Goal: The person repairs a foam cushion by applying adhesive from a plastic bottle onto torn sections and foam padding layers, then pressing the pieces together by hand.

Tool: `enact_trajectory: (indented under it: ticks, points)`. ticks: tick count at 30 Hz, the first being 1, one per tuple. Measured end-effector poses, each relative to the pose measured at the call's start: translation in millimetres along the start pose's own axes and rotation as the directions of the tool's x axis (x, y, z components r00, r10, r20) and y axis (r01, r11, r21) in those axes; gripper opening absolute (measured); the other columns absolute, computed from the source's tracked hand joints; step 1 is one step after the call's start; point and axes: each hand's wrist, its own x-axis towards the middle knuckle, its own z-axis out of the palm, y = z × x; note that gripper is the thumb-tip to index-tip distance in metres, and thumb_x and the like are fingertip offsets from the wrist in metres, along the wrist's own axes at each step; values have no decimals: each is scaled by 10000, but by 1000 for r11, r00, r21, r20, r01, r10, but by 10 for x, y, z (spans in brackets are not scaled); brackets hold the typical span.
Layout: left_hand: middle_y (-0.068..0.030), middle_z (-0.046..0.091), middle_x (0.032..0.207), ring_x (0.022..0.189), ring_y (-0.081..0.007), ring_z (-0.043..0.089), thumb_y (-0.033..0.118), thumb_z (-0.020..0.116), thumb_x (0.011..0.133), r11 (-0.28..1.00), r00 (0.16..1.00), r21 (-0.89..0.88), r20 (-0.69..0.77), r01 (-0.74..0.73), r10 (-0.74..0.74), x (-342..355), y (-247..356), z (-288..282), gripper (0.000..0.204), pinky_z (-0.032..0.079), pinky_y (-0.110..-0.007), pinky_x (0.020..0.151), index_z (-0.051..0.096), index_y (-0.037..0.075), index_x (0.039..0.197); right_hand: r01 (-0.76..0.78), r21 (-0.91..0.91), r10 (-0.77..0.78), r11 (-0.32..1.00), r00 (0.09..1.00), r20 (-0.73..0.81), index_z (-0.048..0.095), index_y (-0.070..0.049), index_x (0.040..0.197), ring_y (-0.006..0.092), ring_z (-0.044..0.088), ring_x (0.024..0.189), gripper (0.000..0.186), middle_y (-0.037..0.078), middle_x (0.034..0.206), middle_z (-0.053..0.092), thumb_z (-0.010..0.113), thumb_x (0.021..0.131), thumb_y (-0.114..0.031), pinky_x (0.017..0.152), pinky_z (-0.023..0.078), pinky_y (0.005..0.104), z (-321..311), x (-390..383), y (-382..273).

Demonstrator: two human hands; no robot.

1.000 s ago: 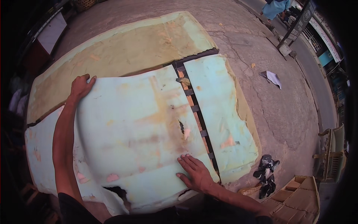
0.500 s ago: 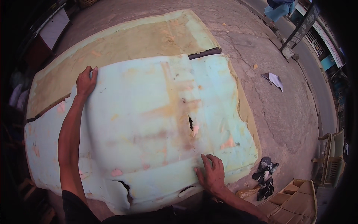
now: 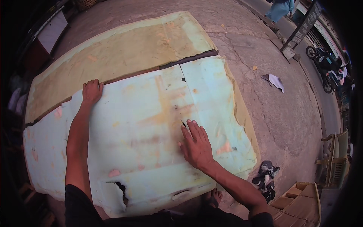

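A large pale blue-green foam sheet (image 3: 124, 128), stained, patched and torn, spreads in front of me over a yellowish foam slab. My left hand (image 3: 93, 91) is closed over its far edge, with the fingers hooked at the rim. My right hand (image 3: 196, 145) lies open on the sheet's right half, fingers stretched out beside a small dark slit (image 3: 183, 123). A seam (image 3: 187, 85) runs from the far edge toward that slit. Near my body the sheet has a ragged tear (image 3: 121, 192). Beyond the sheet lies a tan foam section (image 3: 109, 55), with a dark gap between.
Concrete paving (image 3: 287, 117) surrounds the foam. To the right are a dark crumpled cloth (image 3: 266, 179), a brown cardboard-like piece (image 3: 297, 200), a wooden chair (image 3: 336, 159) and a loose scrap (image 3: 274, 82). A motorcycle (image 3: 327, 68) and a person (image 3: 280, 9) are by the road.
The sheet's far edge has come down and nearer, opening the gap to the tan section. My right hand has moved forward onto the sheet's middle. A motorcycle now shows by the road.
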Motion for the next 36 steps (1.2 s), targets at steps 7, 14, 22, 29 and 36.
enact_trajectory:
  ticks: [7, 14, 22, 29, 36]
  points:
    - [-201, 586, 1368, 1335, -345, 504, 281, 479, 1061, 968, 984, -248, -162, 28, -70, -452, 146, -545, 413, 331, -489, 1154, 565, 26, 1374, -100, -248, 140, 964, 979, 151, 385, -38, 1559, 395, 286, 1525, 694, 271, 1610, 342, 396, 1064, -526, 1262, 152, 552, 543, 922, 454]
    - [-196, 288, 1671, 1570, -407, 183, 365, 474, 1037, 890, 963, -455, 257, 43, 85, -3207, 477, -1712, 602, 51, -632, 1241, 411, 112, 1579, -64, -254, 80, 965, 995, 53, 365, -95, 1584, 382, 297, 1523, 661, 232, 1623, 349, 402, 1069, -508, 1259, 112, 586, 551, 855, 435]
    - [-129, 237, 1700, 1575, -394, 143, 402, 582, 975, 946, 926, -294, 377, 136, -16, -3767, 932, -987, 668, 46, -685, 1215, 401, 228, 1594, -79, -341, 108, 937, 992, 67, 320, -121, 1611, 359, 192, 1568, 667, 201, 1682, 231, 386, 1077, -515, 1257, 71, 603, 481, 763, 97]
    - [-262, 249, 1661, 1560, -419, 201, 269, 646, 912, 762, 957, -610, 286, 219, -46, -3536, 1098, -1225, 708, 51, -723, 1186, 427, 75, 1556, -40, -279, 92, 960, 980, 174, 331, -205, 1619, 356, 201, 1565, 660, 182, 1678, 256, 384, 1063, -556, 1265, 75, 575, 578, 665, 22]
    - [-173, 173, 1709, 1581, -414, 99, 535, 636, 939, 901, 962, -414, 171, -127, 214, -3400, 1404, -1163, 770, 26, -744, 1176, 396, 202, 1591, -56, -261, 97, 964, 984, 148, 367, -209, 1605, 344, 219, 1562, 662, 177, 1670, 280, 412, 1049, -566, 1266, 77, 569, 567, 686, 4]
